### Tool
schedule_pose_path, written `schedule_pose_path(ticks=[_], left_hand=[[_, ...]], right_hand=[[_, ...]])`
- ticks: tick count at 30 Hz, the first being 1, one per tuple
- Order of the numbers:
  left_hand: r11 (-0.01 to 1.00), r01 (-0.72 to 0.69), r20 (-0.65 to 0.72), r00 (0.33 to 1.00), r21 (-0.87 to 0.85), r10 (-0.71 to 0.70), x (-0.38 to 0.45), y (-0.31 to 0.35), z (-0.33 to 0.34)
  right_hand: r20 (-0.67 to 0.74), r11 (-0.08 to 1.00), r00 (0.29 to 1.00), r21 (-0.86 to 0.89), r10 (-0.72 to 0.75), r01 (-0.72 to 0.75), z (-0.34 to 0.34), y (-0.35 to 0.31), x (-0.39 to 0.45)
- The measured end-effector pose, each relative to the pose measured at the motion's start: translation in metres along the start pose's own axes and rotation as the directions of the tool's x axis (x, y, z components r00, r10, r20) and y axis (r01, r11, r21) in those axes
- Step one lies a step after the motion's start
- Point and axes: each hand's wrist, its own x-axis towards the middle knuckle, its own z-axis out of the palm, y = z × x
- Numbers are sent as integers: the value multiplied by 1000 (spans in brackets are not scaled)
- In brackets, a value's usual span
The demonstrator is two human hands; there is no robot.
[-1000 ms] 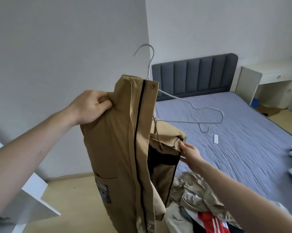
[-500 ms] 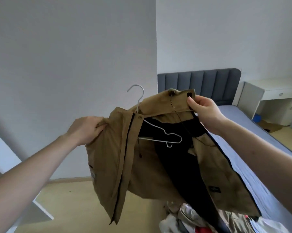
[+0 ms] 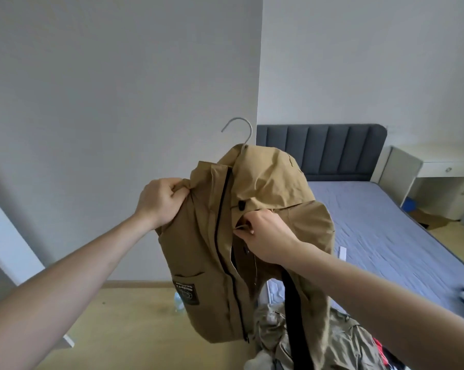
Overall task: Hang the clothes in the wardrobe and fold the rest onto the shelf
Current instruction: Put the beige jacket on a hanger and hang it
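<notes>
One tan jacket (image 3: 206, 252) is held up in the air in front of the grey wall (image 3: 118, 102), over the wooden floor (image 3: 134, 324) beside the bed (image 3: 385, 236). Its cloth is a matte, crinkled woven stuff with a dark zip line down the front, one dark patch label low on the chest and a hood bunched over the top. One thin pale wire hanger (image 3: 241, 132) sits inside it; only the curved hook and a bit of neck stick out above the hood.

Both hands are busy. The left hand (image 3: 161, 201) has its fingers curled tight round a gathered fold at the jacket's shoulder. The right hand (image 3: 265, 233) pinches the front edge near the collar, just under a dark snap.

Below, a heap of crumpled clothes (image 3: 319, 340) lies at the foot of the bed, olive and pale pieces with a flash of red, touching the jacket's hanging hem in this view. The bed has a blue-grey rumpled sheet and one padded, ribbed dark headboard (image 3: 332, 150). One white worktop (image 3: 439, 161) stands in the far corner. A white panel edge (image 3: 14, 241) slants in at the left.
</notes>
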Motion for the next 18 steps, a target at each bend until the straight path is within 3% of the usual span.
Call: schedule_pose_path(ticks=[5, 6, 8, 10, 11, 13, 16, 18], left_hand=[[999, -45, -118, 992, 24, 48, -1, -7, -14], [999, -48, -144, 988, 23, 51, -1, -8, -19], [998, -57, -181, 981, 36, 63, -2, -10, -28], [996, -71, -192, 978, 51, 79, -1, -11, -38], [995, -79, -194, 977, 54, 88, -1, -11, -42], [994, -94, -200, 974, 63, 105, -2, -8, -49], [991, -76, -204, 974, 114, 98, -3, -3, -55], [987, -37, -193, 979, 156, 67, -3, -3, -56]], right_hand=[[250, 993, 961, 7, -116, 118, -46, 7, -18], [217, 991, 969, 76, -121, 107, -57, 12, -23], [-61, 978, 996, 199, -60, 71, -78, 30, -24], [-402, 981, 916, 179, 9, 69, -91, 54, -14], [-474, 990, 880, 133, 28, 40, -93, 65, -7], [-371, 991, 925, 129, 86, -40, -94, 82, 8], [-9, 934, 994, 343, 112, -103, -87, 85, 22], [18, 959, 999, 282, 29, -33, -77, 80, 26]])
